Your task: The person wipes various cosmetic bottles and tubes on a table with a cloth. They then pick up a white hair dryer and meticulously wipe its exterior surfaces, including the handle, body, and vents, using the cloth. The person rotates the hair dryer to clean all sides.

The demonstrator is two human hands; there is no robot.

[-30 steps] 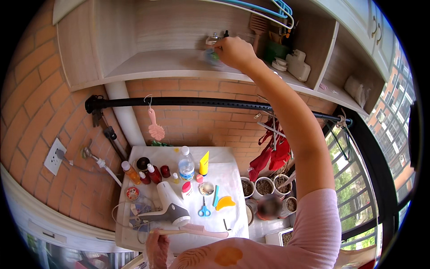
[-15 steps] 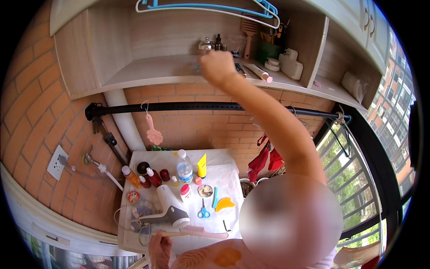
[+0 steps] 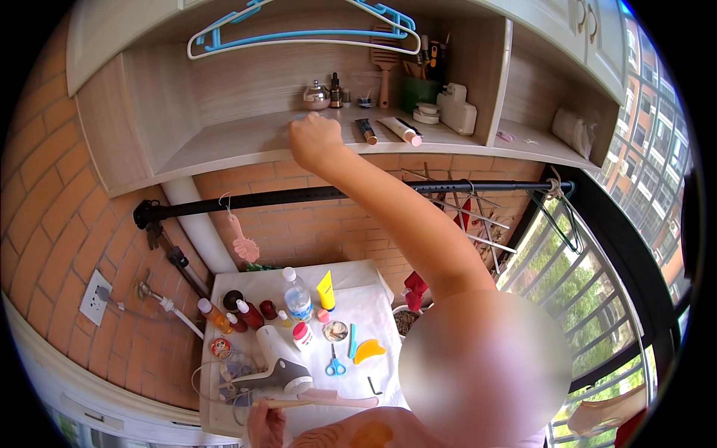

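I place the item in hand on the upper shelf (image 3: 224, 143): a pale blue thing (image 3: 300, 116) shows just past the knuckles of the right hand (image 3: 317, 140), near the front edge. Most of it is hidden, so I cannot identify it. The right hand's fingers are curled inward; I cannot tell from my view whether they pinch the item or merely cover it.

Behind the hand I record a silver lidded pot (image 3: 317, 95), with a dark dropper bottle (image 3: 335, 92) just beside it. To the right lie a dark tube (image 3: 366, 131) and a white tube with a pink cap (image 3: 399, 131). A paddle brush (image 3: 385, 69) stands upright further back, near a green container (image 3: 420, 95) and a white adapter (image 3: 457, 112).

Above the shelf, I note blue and white hangers (image 3: 302, 35). Below it, a black rod (image 3: 299, 196) spans the brick wall, and a pink brush (image 3: 243, 243) hangs from it.

The left hand (image 3: 266, 422) is low, at the near edge of the white-covered table (image 3: 358, 299). Its fingertips meet the end of a tan stick (image 3: 285, 404); I cannot confirm a grip. Next to the stick lies a pink comb (image 3: 343, 399). Beyond these I find a white and grey hair dryer (image 3: 287, 375), blue-handled scissors (image 3: 335, 366) and a yellow scraper (image 3: 369, 351).
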